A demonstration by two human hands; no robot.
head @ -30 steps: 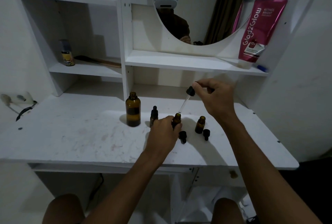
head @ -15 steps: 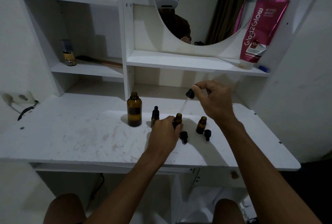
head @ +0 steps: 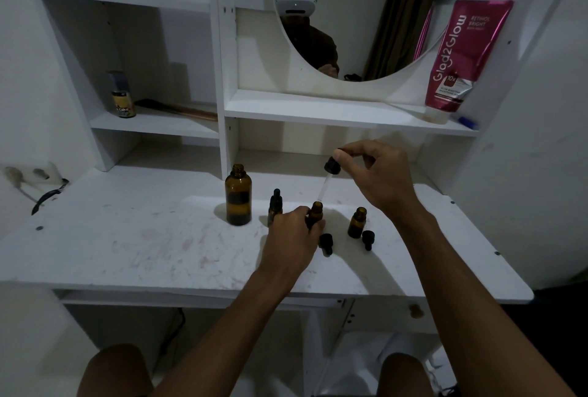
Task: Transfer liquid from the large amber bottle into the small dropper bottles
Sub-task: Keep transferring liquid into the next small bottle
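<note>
White desk (head: 127, 237): dropper (head: 325, 185) still over small bottle (head: 316, 210)

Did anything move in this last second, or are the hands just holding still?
Nothing visibly moved. The right hand still pinches the dropper, tip at the mouth of the small bottle that the left hand still grips. The large amber bottle, the other two small bottles and the two loose caps stand where they were.
</note>
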